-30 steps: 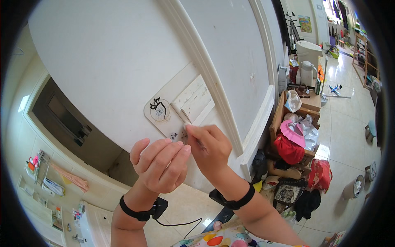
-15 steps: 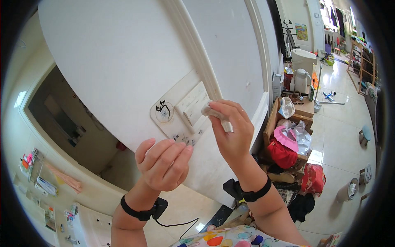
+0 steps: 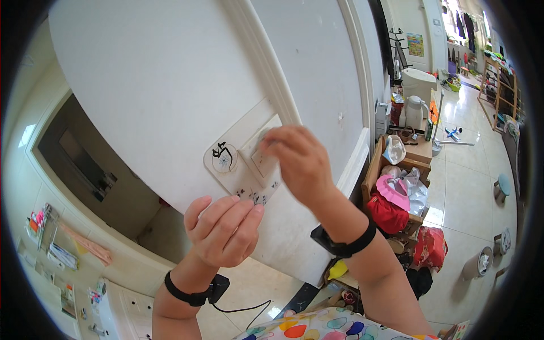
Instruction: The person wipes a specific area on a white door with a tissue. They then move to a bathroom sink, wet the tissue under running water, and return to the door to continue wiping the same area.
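Note:
My right hand [image 3: 300, 161] is up against a white wall switch [image 3: 262, 164], its fingertips pinched on a small white pad or folded wipe. The hand now covers most of that pad and the right part of the switch. Around the switch lies a pale switch surround [image 3: 222, 157] with a black mark and small blue flowers, flat on the white wall [image 3: 158, 96]. Below the surround is my left hand [image 3: 224, 231], its fingers curled in close together. Whatever those fingers may hold is hidden. A black band circles each wrist.
Left of the wall a dark doorway [image 3: 85, 164] opens, with a white washbasin [image 3: 122, 306] lower down. On the right, a wooden box [image 3: 371, 181] holds a pink hat and bags. A white jug [image 3: 415, 111] and a grey bin [image 3: 476, 264] stand beyond.
My right hand has moved left and slightly up with the white pad, from the switch's right edge onto its face. My left hand has hardly moved.

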Action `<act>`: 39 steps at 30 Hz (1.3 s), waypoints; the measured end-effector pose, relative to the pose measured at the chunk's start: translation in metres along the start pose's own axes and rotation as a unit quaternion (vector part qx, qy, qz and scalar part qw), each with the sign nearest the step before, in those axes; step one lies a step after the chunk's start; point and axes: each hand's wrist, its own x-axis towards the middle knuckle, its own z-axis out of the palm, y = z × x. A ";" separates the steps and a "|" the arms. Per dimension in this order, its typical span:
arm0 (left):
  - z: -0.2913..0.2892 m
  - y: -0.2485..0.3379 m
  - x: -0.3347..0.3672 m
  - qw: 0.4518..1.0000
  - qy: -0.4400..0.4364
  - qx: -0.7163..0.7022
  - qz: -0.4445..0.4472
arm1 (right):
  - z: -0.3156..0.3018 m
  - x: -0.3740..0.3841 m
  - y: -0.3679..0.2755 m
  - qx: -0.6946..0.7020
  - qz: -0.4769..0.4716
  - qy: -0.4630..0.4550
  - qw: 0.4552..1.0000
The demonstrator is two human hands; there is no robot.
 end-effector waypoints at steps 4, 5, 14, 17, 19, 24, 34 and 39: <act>0.001 0.000 0.000 1.000 0.002 0.000 0.002 | -0.002 0.003 0.006 -0.033 0.013 0.011 0.999; 0.001 0.000 0.000 1.000 0.002 -0.001 0.001 | -0.001 0.002 0.003 -0.019 0.015 0.003 1.000; 0.001 0.000 0.000 1.000 -0.001 0.002 0.004 | -0.006 0.005 0.009 -0.008 -0.007 -0.043 0.999; 0.002 0.000 0.000 1.000 0.002 0.000 0.003 | -0.008 0.006 0.007 0.004 -0.020 -0.059 0.998; 0.002 -0.001 -0.001 1.000 0.003 0.001 0.005 | -0.007 0.005 0.001 0.020 -0.039 -0.071 0.997; 0.002 0.000 0.002 1.000 0.004 0.001 0.002 | -0.008 0.007 0.003 0.000 -0.024 -0.061 0.998; 0.015 0.003 0.012 0.970 -0.163 0.180 0.016 | -0.009 0.014 0.009 0.016 0.022 0.020 0.999; 0.017 0.002 0.013 0.959 -0.201 0.193 0.044 | -0.009 0.014 0.009 0.023 0.019 0.028 0.999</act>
